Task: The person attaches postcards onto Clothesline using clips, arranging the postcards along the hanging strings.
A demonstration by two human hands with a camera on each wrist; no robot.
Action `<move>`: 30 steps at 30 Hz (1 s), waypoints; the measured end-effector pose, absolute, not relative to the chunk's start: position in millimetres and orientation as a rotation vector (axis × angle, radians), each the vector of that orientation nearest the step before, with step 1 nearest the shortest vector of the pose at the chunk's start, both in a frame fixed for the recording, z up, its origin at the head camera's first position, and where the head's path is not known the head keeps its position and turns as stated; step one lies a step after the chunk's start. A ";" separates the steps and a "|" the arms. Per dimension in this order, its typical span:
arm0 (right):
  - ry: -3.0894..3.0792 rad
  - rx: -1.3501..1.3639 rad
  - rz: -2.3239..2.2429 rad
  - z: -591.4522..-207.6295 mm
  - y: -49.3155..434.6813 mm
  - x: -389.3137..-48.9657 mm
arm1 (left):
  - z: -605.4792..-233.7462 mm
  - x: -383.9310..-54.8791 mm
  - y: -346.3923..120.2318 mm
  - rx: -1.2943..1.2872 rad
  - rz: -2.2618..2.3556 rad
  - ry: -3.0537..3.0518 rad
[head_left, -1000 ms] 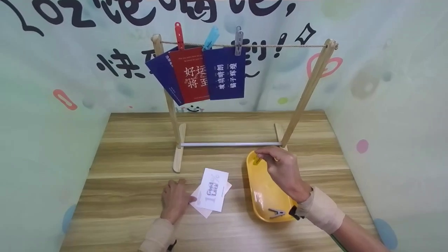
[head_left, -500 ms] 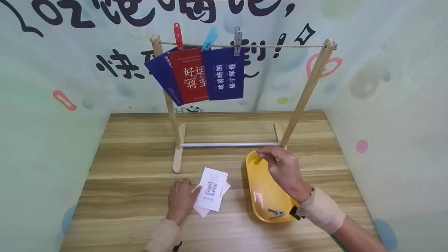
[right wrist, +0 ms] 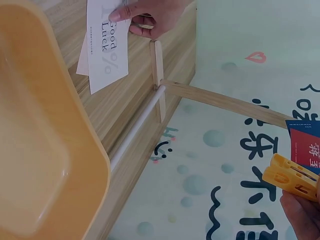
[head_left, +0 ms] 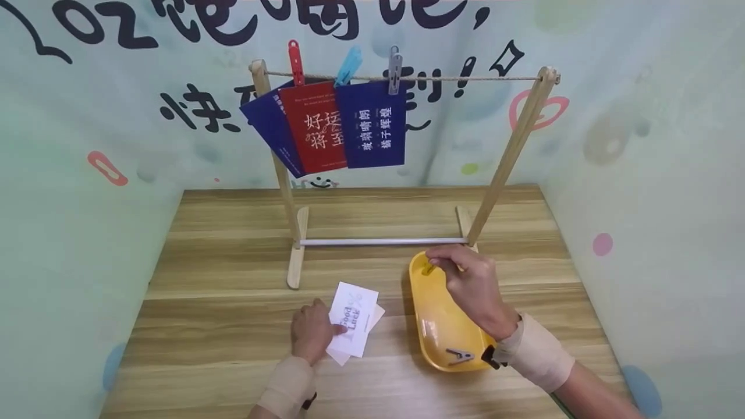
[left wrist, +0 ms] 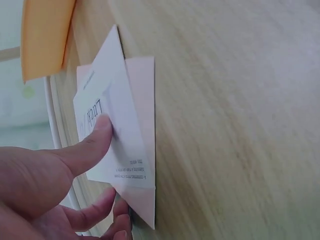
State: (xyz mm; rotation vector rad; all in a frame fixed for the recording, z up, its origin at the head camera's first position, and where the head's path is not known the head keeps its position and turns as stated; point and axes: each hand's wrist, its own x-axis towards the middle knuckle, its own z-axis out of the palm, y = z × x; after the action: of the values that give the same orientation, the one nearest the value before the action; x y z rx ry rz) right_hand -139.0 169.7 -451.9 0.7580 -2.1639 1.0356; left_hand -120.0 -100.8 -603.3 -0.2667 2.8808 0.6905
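A white card [head_left: 359,305] printed "Good Luck" lies crosswise over a pale pink card [left wrist: 142,85] on the wooden table. My left hand [head_left: 311,333] pinches the white card's left side, thumb on the printed face and fingers at its edge, partly hidden beneath. Over the far end of a yellow tray [head_left: 430,331], my right hand [head_left: 474,285] pinches a yellow clothespin [right wrist: 290,176] between thumb and fingers. Inside the tray's near end sits a grey clothespin [head_left: 460,355].
Behind the hands stands a wooden rack with a left post [head_left: 285,180], a right post [head_left: 512,157] and a string [head_left: 465,78]. Red, light blue and grey clothespins hold a tilted blue card [head_left: 273,128], a red card [head_left: 317,128] and another blue card [head_left: 372,125] there.
My left hand has moved right, from beside the cards onto the white card, its thumb now over the print. The right hand stays over the tray with the yellow clothespin.
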 end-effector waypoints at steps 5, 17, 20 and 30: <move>-2.169 0.759 1.039 -454.9 169.5 -138.4 | -601.8 -126.8 -109.8 -0.255 0.757 2.782; -2.189 0.734 1.006 -456.9 170.0 -137.3 | -595.6 -131.7 -133.4 -0.312 1.181 2.533; -2.185 0.725 1.021 -456.6 169.8 -137.3 | -593.4 -132.9 -139.2 -0.308 1.164 2.535; -2.135 0.760 1.032 -460.4 168.9 -138.6 | -593.4 -134.7 -155.4 -0.359 1.261 2.566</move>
State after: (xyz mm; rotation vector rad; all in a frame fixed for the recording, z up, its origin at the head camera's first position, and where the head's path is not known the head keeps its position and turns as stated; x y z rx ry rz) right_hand -138.6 168.9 -460.4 0.7597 -2.1350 1.0316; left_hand -134.7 -155.4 -593.4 -0.3593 2.5662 1.2615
